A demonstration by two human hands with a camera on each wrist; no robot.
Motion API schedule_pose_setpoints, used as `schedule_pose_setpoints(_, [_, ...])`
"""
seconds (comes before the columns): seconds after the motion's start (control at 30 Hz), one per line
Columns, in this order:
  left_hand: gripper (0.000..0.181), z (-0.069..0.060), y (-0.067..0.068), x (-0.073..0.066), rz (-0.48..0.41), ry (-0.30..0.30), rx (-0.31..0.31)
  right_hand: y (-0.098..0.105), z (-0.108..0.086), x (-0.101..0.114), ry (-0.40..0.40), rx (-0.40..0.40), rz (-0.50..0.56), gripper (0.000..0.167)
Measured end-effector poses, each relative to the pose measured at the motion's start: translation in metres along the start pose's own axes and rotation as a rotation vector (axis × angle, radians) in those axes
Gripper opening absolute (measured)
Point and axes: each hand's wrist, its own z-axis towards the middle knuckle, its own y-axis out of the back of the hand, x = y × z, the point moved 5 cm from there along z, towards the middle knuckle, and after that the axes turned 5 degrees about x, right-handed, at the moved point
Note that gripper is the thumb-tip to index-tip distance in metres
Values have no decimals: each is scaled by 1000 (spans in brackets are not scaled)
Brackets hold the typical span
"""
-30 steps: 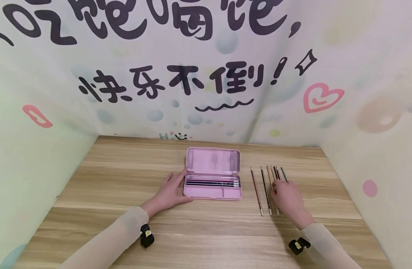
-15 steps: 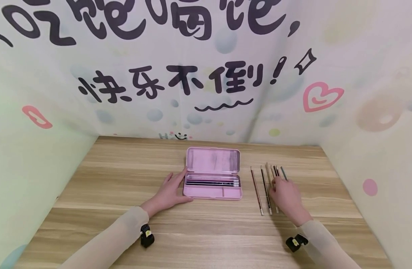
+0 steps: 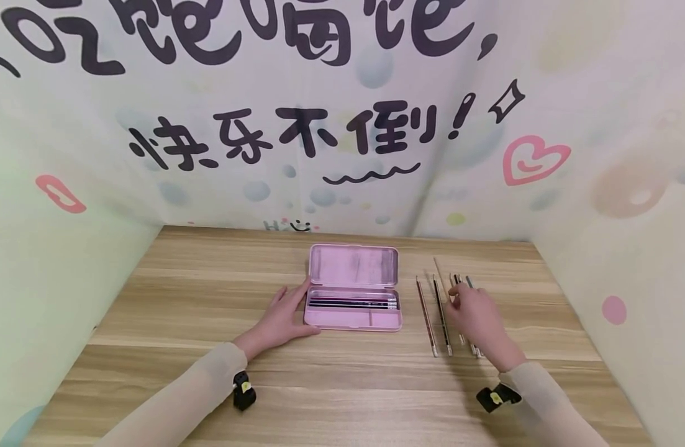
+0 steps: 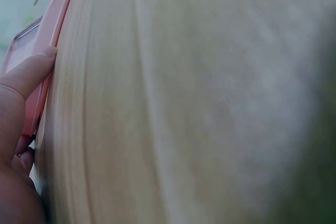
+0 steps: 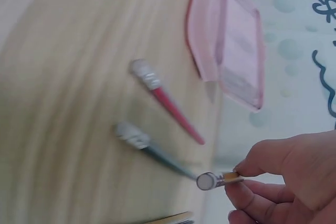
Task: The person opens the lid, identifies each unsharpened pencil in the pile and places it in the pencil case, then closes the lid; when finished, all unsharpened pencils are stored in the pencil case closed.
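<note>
An open pink pencil case point(image 3: 354, 266) stands at the middle of the table, several dark pencils point(image 3: 342, 303) lying in its long compartment. My left hand point(image 3: 277, 323) holds the case's left end, thumb along the front edge, as the left wrist view shows too. At the right, my right hand point(image 3: 476, 315) pinches a light wooden pencil point(image 5: 207, 181) between thumb and fingertips, its eraser end facing the wrist camera. The held pencil slants above the others. Left of that hand lie a reddish pencil point(image 3: 425, 316) and a black pencil point(image 3: 442, 316).
More pencils point(image 3: 471, 283) lie partly hidden beneath my right hand. The wood-grain table point(image 3: 342, 391) meets a printed backdrop point(image 3: 297, 186) behind the case. Black wrist cameras sit at both cuffs.
The right hand has lifted the light wooden pencil from among the row; its tip has swung up and leftward over the neighbouring pencils. The left hand and case stay put.
</note>
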Motion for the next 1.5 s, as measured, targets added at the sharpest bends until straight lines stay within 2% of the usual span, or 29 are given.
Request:
schedule_pose_setpoints(0.27, [115, 1, 0, 0, 6, -2, 2, 11, 12, 19, 45, 18, -20, 22])
schedule_pose_setpoints(0.77, [114, 2, 1, -3, 1, 5, 11, 12, 34, 72, 215, 45, -86, 11])
schedule_pose_setpoints(1.1, [114, 1, 1, -2, 3, 7, 5, -5, 49, 102, 351, 130, -113, 11])
schedule_pose_setpoints(1.23, [113, 1, 0, -2, 4, 0, 3, -15, 56, 109, 438, 176, -113, 9])
schedule_pose_setpoints(1.5, [115, 1, 0, -1, 13, 0, 0, -35, 69, 121, 604, 203, -173, 10])
